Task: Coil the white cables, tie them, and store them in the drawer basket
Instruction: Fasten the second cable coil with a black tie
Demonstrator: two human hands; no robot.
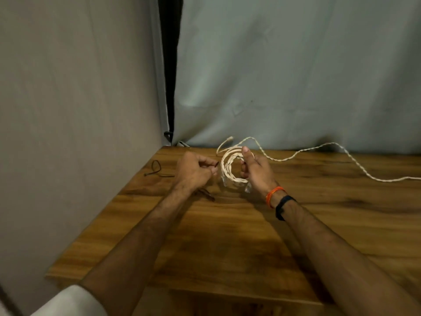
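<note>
My right hand holds a coil of white braided cable upright above the wooden table, thumb pressed on top of the loops. A loose tail of white cable runs from the coil across the table to the right edge of view. A short end with a connector sticks up behind the coil. My left hand is closed on a thin dark tie, whose tip points at the coil's left side. No drawer basket is in view.
Another dark tie lies looped on the table near the left wall. More dark ties lie under my left wrist. Grey cloth hangs behind and to the left of the table.
</note>
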